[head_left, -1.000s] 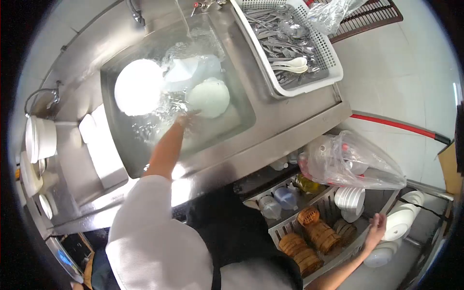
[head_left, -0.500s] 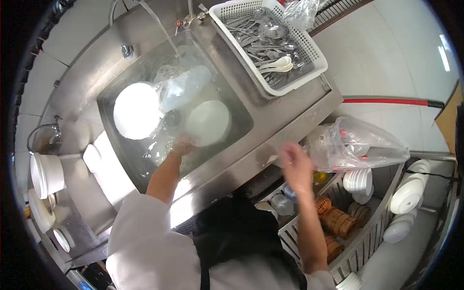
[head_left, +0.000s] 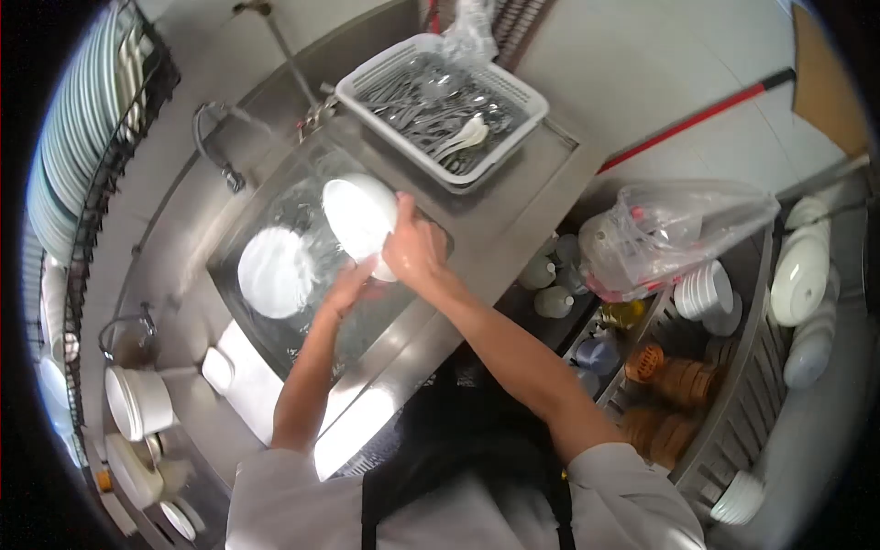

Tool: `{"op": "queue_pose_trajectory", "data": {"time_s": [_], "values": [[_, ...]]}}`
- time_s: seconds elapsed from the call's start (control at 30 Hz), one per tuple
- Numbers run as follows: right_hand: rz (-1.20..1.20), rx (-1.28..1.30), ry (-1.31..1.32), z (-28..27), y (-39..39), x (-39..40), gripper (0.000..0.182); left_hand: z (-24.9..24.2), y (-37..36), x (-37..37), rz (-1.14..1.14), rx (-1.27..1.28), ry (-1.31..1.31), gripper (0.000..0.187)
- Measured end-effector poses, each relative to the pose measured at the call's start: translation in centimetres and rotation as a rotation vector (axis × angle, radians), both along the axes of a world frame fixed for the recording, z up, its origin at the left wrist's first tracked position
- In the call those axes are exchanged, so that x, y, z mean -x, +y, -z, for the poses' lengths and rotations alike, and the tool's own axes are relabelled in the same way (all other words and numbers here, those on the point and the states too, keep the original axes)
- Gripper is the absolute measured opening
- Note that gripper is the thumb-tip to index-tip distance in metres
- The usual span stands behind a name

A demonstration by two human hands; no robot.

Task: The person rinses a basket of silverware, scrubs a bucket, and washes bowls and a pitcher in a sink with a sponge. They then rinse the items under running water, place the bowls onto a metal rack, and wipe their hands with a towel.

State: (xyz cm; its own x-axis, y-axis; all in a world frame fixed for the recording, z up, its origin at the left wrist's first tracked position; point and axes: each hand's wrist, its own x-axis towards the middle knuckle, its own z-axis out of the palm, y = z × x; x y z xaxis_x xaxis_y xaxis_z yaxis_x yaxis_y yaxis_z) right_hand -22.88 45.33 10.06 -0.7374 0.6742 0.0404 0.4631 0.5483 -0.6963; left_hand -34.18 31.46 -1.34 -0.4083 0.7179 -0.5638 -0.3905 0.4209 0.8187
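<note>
A white bowl (head_left: pixel 353 218) is held tilted above the water, its rim between my two hands. My right hand (head_left: pixel 414 247) is closed on the bowl's right side. At its lower edge, my left hand (head_left: pixel 346 289) grips with the fingers against the rim; a blurred reddish patch shows just under those fingers. The steel sink (head_left: pixel 362 353) below holds water. To the left of my hands, a round white dish (head_left: pixel 275 272) sits in the water.
A white basket (head_left: pixel 536 103) of cutlery stands on the counter behind the sink. A plastic bag (head_left: pixel 697 234) and a grey crate (head_left: pixel 724 417) with bowls and orange-brown containers are at right. Plates fill a rack (head_left: pixel 115 174) at left. A faucet (head_left: pixel 206 151) arches over the sink.
The bowl has come up out of the water. My right hand has swung in from the right side and taken hold of it. The view has shifted, showing the plate rack.
</note>
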Motion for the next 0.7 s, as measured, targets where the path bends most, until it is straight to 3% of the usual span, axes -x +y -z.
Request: {"op": "queue_pose_trajectory", "data": {"time_s": [0.03,0.1,0.17,0.23,0.27,0.3,0.43,0.53,0.63,0.7], "values": [[-0.001,-0.054,0.062,-1.0,0.3,-0.4,0.053,-0.7,0.1,0.9,0.030,0.008,0.156,0.052],[0.064,-0.227,0.334,-1.4,1.5,-1.0,0.055,-1.0,0.7,2.4,0.086,0.181,1.066,0.060],[0.201,-0.101,0.443,-3.3,3.2,-2.8,0.053,-6.7,2.4,0.9,0.193,-0.013,1.530,0.067],[0.406,0.160,0.511,-5.3,5.7,-5.7,0.048,-14.0,5.9,-3.3,0.385,-0.230,1.781,0.076],[0.578,0.166,0.551,-5.4,7.2,-7.1,0.046,-15.9,8.1,-5.3,0.486,-0.288,1.904,0.074],[0.670,0.341,0.571,-4.3,9.5,-8.3,0.047,-18.6,10.5,-8.2,0.552,-0.388,1.973,0.060],[0.895,0.862,0.876,-6.2,15.2,-23.0,0.050,-21.1,22.3,-14.4,0.877,-1.028,1.877,0.037],[0.986,0.770,1.074,-7.4,16.1,-35.5,0.062,-25.2,28.0,-25.6,1.143,-1.278,1.696,0.029],[0.995,0.594,1.346,-10.5,12.6,-48.0,0.066,-28.5,32.3,-37.3,1.212,-1.520,1.401,0.031],[1.245,0.183,1.320,-11.0,10.0,-53.0,0.057,-30.0,34.9,-45.4,1.204,-1.593,1.099,0.037]]}}
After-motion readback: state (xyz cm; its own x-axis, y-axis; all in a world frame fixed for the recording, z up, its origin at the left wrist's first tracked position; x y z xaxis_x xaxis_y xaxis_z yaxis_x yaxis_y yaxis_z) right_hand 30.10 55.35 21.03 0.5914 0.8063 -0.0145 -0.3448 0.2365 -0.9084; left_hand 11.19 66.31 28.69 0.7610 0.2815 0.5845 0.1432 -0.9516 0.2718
